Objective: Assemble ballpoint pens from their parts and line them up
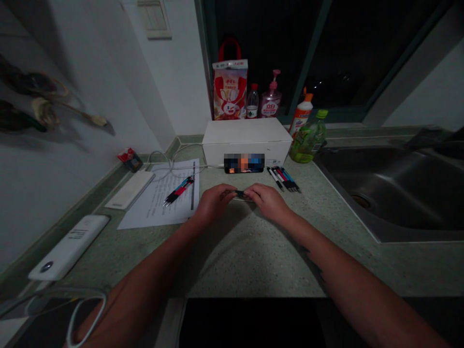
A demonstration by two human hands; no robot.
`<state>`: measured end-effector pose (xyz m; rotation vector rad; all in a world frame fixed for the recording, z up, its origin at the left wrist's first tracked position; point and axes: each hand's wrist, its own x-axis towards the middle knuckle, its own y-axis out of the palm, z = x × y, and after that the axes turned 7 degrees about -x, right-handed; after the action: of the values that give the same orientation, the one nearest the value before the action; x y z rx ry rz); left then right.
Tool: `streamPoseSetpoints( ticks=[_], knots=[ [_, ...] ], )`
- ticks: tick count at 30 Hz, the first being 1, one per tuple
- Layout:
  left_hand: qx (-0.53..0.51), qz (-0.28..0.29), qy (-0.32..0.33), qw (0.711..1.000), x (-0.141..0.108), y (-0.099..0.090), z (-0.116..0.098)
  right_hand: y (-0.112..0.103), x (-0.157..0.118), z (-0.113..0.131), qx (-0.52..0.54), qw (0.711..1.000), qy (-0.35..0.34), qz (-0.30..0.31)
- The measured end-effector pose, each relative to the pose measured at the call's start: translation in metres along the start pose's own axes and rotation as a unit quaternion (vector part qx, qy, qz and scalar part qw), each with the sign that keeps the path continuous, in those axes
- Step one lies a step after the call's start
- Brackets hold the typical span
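Observation:
My left hand (216, 202) and my right hand (268, 200) meet near the middle of the counter, each with its fingers closed on one end of a small dark pen-like object (239, 193). Most of that object is hidden by the fingers. Beyond it a phone (244, 166) with a lit screen leans against a white box (250, 137). Several pens (284, 180) lie side by side to the right of the phone. More pens (179, 191) rest on a printed sheet (145, 212) at the left.
Behind the box stand a red bag (231, 92), a pink pump bottle (271, 96) and other bottles. A green bottle (308, 140) is beside the sink (395, 193) at right. At left are a white power strip (70, 246), a flat white box (130, 189) and a cable (174, 166).

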<state>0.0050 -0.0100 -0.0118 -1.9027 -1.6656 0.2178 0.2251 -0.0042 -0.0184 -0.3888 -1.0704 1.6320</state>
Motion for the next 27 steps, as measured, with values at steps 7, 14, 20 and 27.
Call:
streamPoseSetpoints(
  ticks=[7,14,20,27],
  knots=[
    [0.07,0.034,0.0,0.997,0.001,-0.002,-0.002,0.003,0.001,-0.002,0.053,0.998,0.003,-0.039],
    [0.056,0.039,0.0,0.998,0.0,0.001,0.0,0.008,-0.001,-0.003,0.127,0.99,0.065,-0.02],
    [0.041,0.034,-0.004,0.999,0.0,0.002,0.001,0.011,0.001,-0.005,0.237,0.969,0.067,-0.027],
    [0.045,0.04,-0.004,0.998,-0.001,0.002,0.0,0.013,0.003,-0.006,0.28,0.957,0.078,-0.024]
  ],
)
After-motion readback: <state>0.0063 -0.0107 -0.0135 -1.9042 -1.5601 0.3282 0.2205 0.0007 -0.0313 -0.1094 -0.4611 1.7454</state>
